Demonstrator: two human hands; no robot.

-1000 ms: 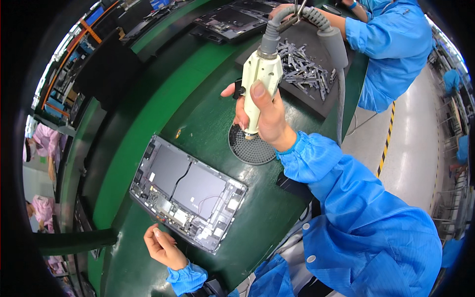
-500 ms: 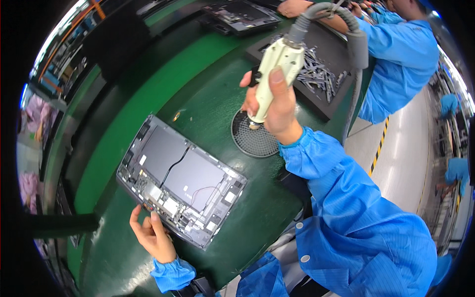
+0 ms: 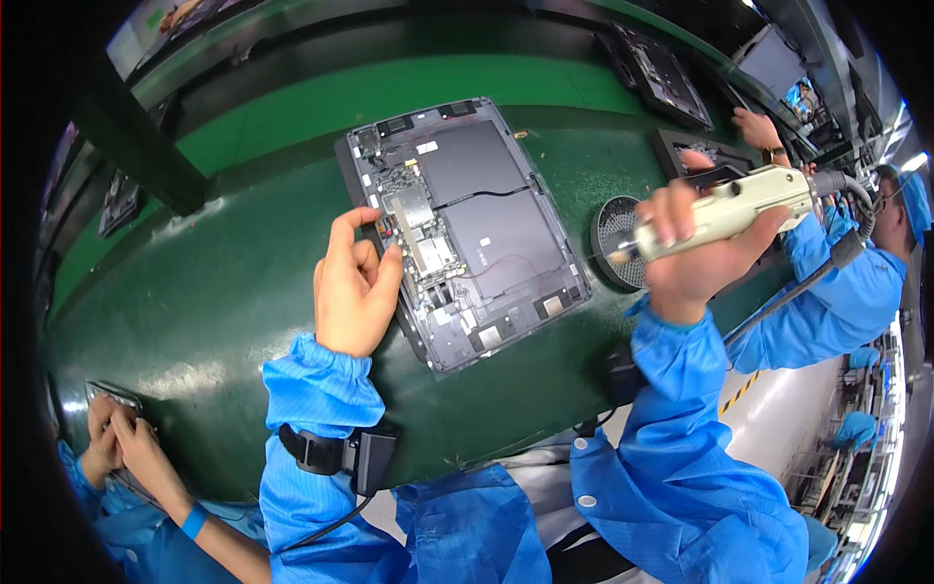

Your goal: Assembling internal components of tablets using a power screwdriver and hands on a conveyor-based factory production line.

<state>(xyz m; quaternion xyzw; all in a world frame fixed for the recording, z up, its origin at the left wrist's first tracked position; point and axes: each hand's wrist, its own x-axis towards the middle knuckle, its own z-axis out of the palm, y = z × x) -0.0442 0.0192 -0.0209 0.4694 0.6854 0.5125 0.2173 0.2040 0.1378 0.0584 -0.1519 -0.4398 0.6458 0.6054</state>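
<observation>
An opened tablet (image 3: 486, 209) lies on the green bench with its inside showing: a large grey battery panel, a black cable and a bare circuit board (image 3: 413, 234). My left hand (image 3: 356, 282) is at its left edge, forefinger and thumb curled over the rim beside the board. The other fingers are bent in. In my right hand (image 3: 696, 263) is a cream electric screwdriver (image 3: 730, 214), held nearly level, its thin bit pointing left toward the tablet's right edge. A cable leaves its rear. Beneath the bit is a round, dark mesh-patterned tray (image 3: 618, 219), partly covered by hand and tool.
A black tray (image 3: 681, 156) with small parts sits behind my right hand, near a co-worker's hand (image 3: 759, 131). Another opened device (image 3: 664, 78) is at the back right. At lower left, another person's hands (image 3: 126, 438) work on a small object. A dark post (image 3: 141, 141) rises at left.
The view has turned, bringing the lower-left person into sight. My right hand has swung the screwdriver from steeply tilted to nearly level, its bit nearer the tablet. My left hand stays at the tablet's edge.
</observation>
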